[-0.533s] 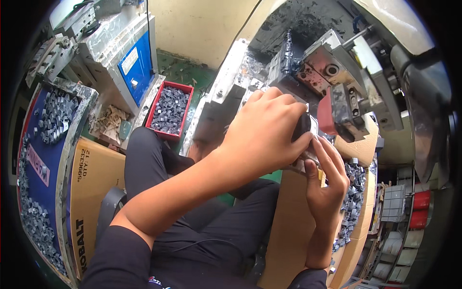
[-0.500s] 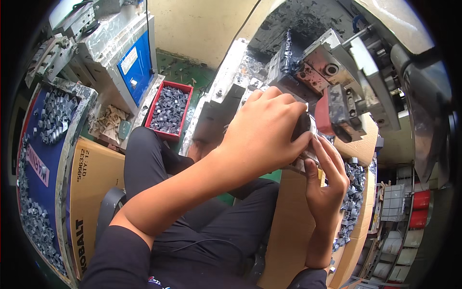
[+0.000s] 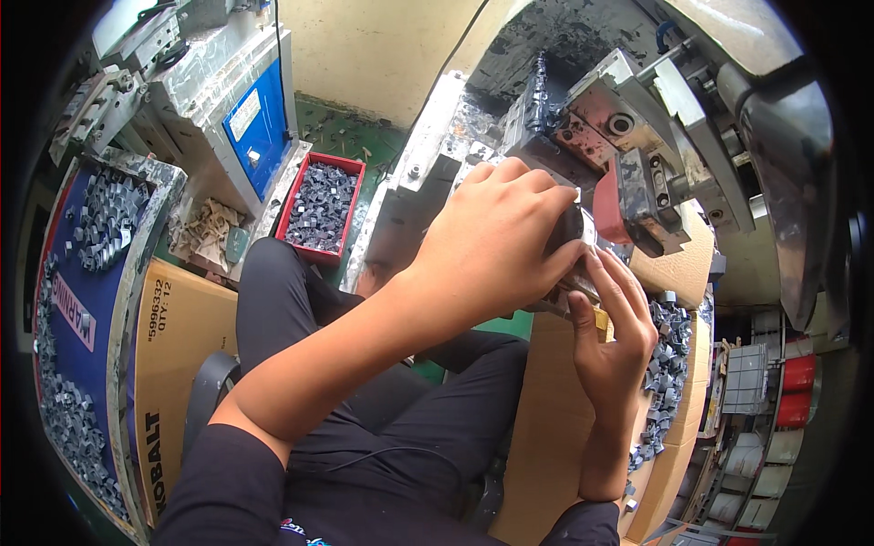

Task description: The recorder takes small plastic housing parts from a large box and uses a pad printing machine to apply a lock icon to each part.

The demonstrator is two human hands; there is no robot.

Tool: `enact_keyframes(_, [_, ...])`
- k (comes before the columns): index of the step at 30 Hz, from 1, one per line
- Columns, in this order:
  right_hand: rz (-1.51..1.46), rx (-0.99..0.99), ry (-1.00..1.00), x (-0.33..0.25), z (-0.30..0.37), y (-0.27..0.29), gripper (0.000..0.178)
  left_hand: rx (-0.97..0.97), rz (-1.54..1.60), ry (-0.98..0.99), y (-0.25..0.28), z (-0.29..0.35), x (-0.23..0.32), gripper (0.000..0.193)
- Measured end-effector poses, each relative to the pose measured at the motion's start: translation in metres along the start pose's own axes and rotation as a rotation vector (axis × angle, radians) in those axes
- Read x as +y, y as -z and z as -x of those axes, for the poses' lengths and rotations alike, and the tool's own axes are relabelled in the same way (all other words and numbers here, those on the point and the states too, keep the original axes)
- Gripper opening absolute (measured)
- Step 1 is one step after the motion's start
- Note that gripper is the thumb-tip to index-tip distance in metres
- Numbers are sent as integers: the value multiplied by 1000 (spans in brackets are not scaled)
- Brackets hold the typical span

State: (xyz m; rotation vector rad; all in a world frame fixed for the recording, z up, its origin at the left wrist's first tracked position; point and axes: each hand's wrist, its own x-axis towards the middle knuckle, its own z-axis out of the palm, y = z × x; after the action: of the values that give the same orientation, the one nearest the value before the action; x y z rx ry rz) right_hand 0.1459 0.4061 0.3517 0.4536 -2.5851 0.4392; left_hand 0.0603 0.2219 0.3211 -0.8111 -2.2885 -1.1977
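Observation:
My left hand (image 3: 505, 232) reaches across to the machine, its fingers wrapped over a dark rounded part (image 3: 568, 229) with a pale metal edge. Most of that part lies hidden under the palm. Just below it, my right hand (image 3: 614, 337) is raised with fingers stretched out and the thumb apart. Its fingertips touch or nearly touch the metal edge beside my left thumb; I see nothing gripped there. A small yellow piece (image 3: 601, 318) shows behind the right thumb. Close to both hands sits a red block (image 3: 608, 207) joined to a dark metal fixture (image 3: 648, 205).
Several small grey parts (image 3: 669, 355) lie on cardboard (image 3: 546, 409) at my right. A red bin (image 3: 361, 177) of similar parts stands front left, near a blue panel (image 3: 255, 132). Farther left are a blue tray (image 3: 100, 318) with more parts and a cardboard box (image 3: 182, 364).
My right hand has shifted slightly left, its thumb a little higher. The left hand keeps its hold, almost unmoved. The view has tilted slightly.

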Motion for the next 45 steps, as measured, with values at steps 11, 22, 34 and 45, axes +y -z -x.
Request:
enact_keyframes(11, [-115, 147, -101, 11, 0, -5, 20, -82, 13, 2, 0, -3, 1, 41])
enact_keyframes(22, [-156, 168, -115, 12, 4, -5, 18, 1, 601, 223, 66, 54, 15, 39])
enact_keyframes(34, [-208, 210, -248, 26, 4, -18, 24, -363, 879, 319, 121, 164, -2, 54])
enact_keyframes(45, [-152, 217, -213, 27, 8, -23, 26, -313, 957, 216, 123, 173, -22, 55])
